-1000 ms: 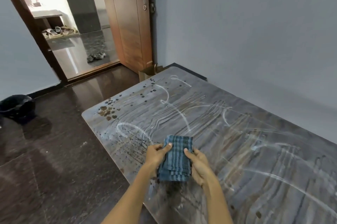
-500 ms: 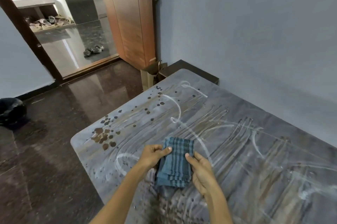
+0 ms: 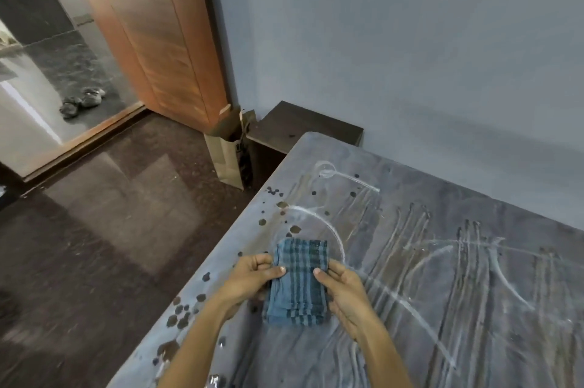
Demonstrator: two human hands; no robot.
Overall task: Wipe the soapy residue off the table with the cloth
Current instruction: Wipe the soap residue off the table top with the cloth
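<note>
The person is holding one folded blue checked cloth (image 3: pixel 297 283) just above the near left part of the table (image 3: pixel 474 340), so the step in hand looks like readying the cloth, with wiping not yet begun. The left hand (image 3: pixel 249 280) is pinching the cloth's left edge, thumb on top; the right hand (image 3: pixel 346 289) is gripping the right edge the same way, so each grip is closing on the cloth. The next move is calling for laying the cloth flat and dragging it along the white soapy streaks (image 3: pixel 335 232), which are arcing across the table. I am counting one cloth, two hands, one table; the dark droplets (image 3: pixel 181 316) near the left edge are too many and too blurred to count fairly.
</note>
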